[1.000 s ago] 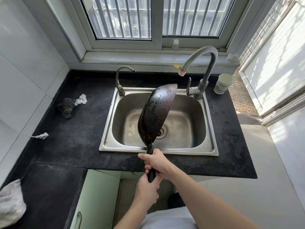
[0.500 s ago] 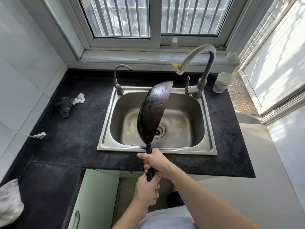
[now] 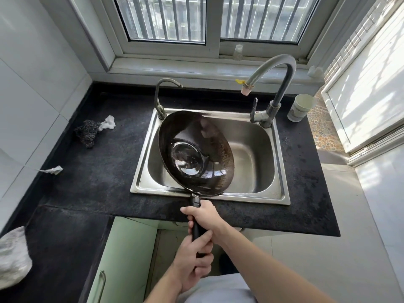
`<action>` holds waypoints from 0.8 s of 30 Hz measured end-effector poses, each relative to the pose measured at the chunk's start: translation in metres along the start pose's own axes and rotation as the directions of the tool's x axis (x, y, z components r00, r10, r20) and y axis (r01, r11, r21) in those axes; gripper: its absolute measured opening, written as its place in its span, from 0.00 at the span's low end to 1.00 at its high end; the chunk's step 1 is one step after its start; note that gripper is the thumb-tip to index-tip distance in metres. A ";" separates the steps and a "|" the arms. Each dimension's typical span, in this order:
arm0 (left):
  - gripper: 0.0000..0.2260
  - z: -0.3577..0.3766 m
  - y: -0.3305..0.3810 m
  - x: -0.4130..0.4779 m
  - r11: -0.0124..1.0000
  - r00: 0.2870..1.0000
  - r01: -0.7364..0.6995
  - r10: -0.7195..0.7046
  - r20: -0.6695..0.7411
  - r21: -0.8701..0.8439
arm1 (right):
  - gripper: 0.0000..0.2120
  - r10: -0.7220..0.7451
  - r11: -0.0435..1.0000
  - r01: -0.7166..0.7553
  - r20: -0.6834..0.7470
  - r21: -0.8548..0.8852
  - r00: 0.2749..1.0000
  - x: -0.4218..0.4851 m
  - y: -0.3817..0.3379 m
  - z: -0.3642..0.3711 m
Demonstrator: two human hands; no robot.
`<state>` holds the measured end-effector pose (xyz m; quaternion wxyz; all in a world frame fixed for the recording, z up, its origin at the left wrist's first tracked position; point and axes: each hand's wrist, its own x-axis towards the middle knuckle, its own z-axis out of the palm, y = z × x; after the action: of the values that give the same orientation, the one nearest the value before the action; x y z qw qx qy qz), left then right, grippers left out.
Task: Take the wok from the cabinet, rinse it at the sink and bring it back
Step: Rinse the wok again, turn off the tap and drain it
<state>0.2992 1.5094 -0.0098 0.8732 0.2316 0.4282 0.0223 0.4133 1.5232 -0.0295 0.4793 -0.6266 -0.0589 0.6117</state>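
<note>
While both hands clamp its black handle, right hand (image 3: 204, 217) ahead of left hand (image 3: 194, 261), the dark round steel wok (image 3: 195, 153) hangs mid-frame over the stainless sink (image 3: 282, 171), open side up, probably so drips land inside.

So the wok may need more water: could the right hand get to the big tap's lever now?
Probably yes: the lever stands clear of the wok, but the right hand must first release the handle.
</note>
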 end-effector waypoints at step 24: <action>0.18 -0.011 -0.011 0.009 0.987 0.961 -0.045 0.085 -0.265 0.154 | 0.20 0.053 0.996 -0.055 0.027 0.074 0.998 0.000 0.018 0.003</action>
<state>0.2948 1.5064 -0.0266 0.7861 0.3038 0.5359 0.0509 0.4014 1.5149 -0.0410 0.4849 -0.6020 -0.0248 0.6340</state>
